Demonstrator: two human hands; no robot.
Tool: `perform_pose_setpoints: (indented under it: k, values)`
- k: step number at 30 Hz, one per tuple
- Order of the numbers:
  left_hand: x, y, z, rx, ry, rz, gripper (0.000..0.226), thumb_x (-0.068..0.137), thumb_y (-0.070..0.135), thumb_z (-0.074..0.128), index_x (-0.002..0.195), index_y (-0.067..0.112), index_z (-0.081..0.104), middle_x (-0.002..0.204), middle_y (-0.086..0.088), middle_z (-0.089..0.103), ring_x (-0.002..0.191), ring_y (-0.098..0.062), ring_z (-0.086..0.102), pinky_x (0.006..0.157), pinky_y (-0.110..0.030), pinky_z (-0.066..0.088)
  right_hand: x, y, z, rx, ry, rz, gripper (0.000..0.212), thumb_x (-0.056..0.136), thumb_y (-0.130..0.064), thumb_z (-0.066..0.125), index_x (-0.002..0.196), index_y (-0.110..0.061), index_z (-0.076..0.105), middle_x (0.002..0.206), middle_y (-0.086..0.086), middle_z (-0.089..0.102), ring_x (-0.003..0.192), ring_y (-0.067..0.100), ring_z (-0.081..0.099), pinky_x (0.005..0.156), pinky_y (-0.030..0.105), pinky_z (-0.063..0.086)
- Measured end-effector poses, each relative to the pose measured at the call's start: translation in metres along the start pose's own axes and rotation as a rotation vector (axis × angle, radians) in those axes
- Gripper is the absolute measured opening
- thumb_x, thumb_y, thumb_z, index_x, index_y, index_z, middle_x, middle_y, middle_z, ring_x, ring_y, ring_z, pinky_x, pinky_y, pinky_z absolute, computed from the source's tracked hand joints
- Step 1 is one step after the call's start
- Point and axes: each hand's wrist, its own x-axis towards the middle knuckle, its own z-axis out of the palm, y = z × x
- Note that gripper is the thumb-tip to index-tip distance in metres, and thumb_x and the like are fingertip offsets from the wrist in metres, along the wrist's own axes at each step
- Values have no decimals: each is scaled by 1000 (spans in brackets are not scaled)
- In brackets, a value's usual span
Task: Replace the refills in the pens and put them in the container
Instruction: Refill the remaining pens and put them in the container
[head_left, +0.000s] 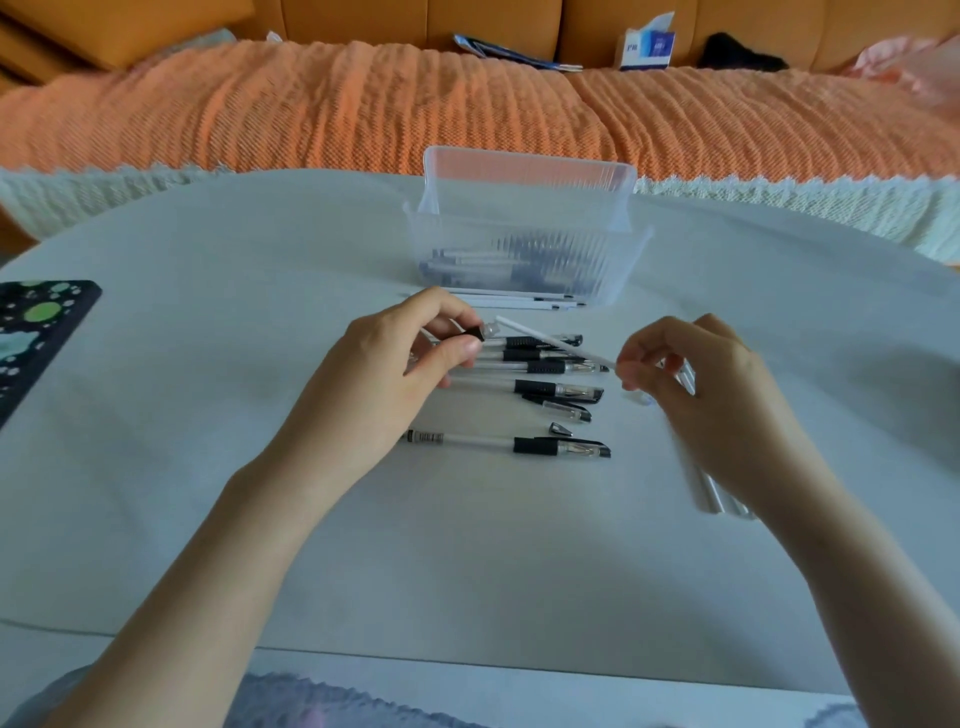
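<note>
My left hand (395, 364) pinches an open pen barrel (475, 333) with a black grip, its open end pointing right. My right hand (701, 384) pinches a thin white refill (556, 343) whose far end reaches toward that barrel, a small gap between them. More pale tubes (711, 493) stick out below my right palm, blurred. Several capped pens (545, 387) lie in a row on the table between my hands, with a loose cap (560, 429) beside them. The clear plastic container (524, 244) stands behind them with pens inside.
Loose white refills (519, 300) lie against the container's front. A dark patterned pad (36, 332) sits at the table's left edge. Behind the pale table (208, 415) runs an orange sofa (363, 104) with a tissue box (647, 47).
</note>
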Motion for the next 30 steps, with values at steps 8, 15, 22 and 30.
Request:
perform_pose_setpoints:
  k: [8,15,22,30]
  values:
    - [0,0,-1,-1,-1,-6,7,88,23,61,91,29,61,84,14,66,68,-5,62,77,-33,51,0,6,3,15,-12,-37,22,84,-16,64,75,-34,57,73,-11,60,74,-1,51,66,7,34]
    - [1,1,-2,-10,17,-4,6,88,22,62,91,27,61,83,12,66,67,-6,62,78,-36,52,-2,1,2,131,-44,-32,16,85,-9,63,76,-23,60,69,-10,64,67,6,52,64,10,37]
    - [1,1,-2,-5,12,-1,6,87,21,62,91,26,63,84,12,65,66,-6,62,70,-19,45,-2,2,1,117,-66,-29,17,85,-9,63,76,-23,59,71,-9,64,70,11,53,65,11,37]
    - [2,-4,-4,92,18,47,7,85,24,66,89,30,64,82,19,64,74,-5,60,74,-32,50,1,6,0,48,-68,-79,22,83,-5,63,77,-26,58,72,-11,61,69,0,51,66,8,37]
